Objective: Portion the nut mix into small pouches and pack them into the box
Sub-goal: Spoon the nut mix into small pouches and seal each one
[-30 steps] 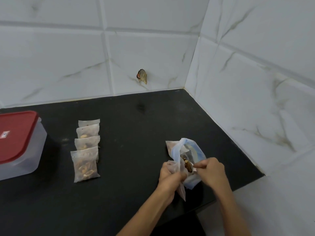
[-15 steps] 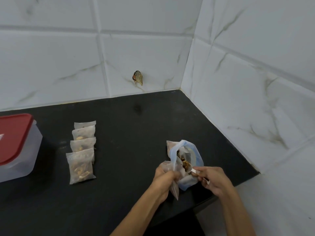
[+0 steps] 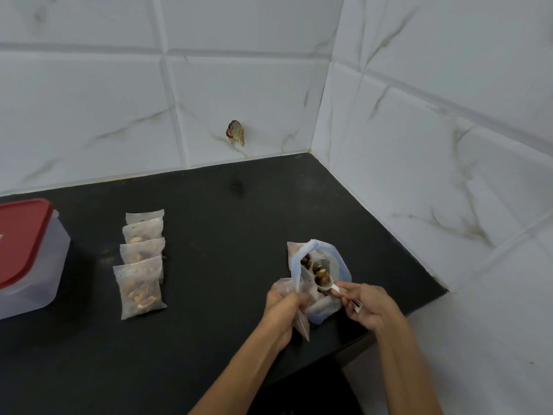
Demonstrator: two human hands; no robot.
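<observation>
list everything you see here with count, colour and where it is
filled pouches: 4, translucent with brown nuts, overlapping row, left of centre of the counter
box: 1, clear with red lid on, far left
nut bag: 1, clear bluish, open, near the counter's front edge
spoon: 1, white, loaded with nuts, at the bag's mouth
empty pouch: 1, translucent, beside the bag
counter: 1, black
wall tiles: white, marbled, behind and right
left hand: grips the empty pouch
right hand: pinches the spoon handle

The box (image 3: 28, 253) is cut off by the left edge. The middle of the small pouch (image 3: 300, 320) is hidden behind the left hand's (image 3: 282, 307) fingers. The spoon (image 3: 327, 284) handle is covered by the right hand's (image 3: 368, 307) fingers.
</observation>
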